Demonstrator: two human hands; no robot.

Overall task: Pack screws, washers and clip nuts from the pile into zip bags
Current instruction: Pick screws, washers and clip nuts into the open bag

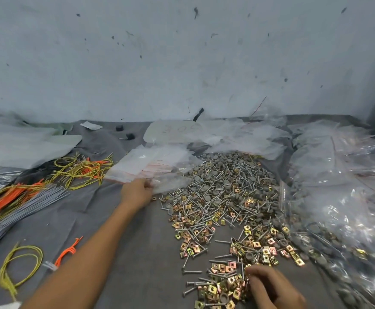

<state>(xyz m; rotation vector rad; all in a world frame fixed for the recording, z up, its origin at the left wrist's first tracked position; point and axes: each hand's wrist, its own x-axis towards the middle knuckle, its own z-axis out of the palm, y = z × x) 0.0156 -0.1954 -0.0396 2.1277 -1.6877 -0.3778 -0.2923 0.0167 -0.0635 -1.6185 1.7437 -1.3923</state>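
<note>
Right hand [273,291] low at the near edge of the worktop [151,253], toward the right corner, fingers curled down into the near end of the pile [226,197]. Cannot tell whether holding any bits yet. Just beside it, gold clip nuts [223,284]: small, hard, probably a little heavy for their size, maybe sharp at the corners. Best scooped a few at a time, or pinched by the flat sides. Mixed in, thin screws [192,272]: smooth and quick to roll, so better picked up by the middle of the stem. Further up the pile, grey round washers [213,172]: flat, likely slippery, hard to lift straight off the worktop. Easier to slide first, then pinch at the rim.

Left hand [137,192] stretched out toward the middle of the worktop, thumb and fingers pinching a clear zip bag [171,182] at its edge. Thin, soft, floppy, very light, and likely to cling to the next one. Best held by the mouth and pulled open before dropping bits in. Behind and touching it, a stack of zip bags [151,163] with red lines. Along the right edge, filled bags [338,197] in a heap. Toward the left edge, yellow and orange wires [81,168].
</note>
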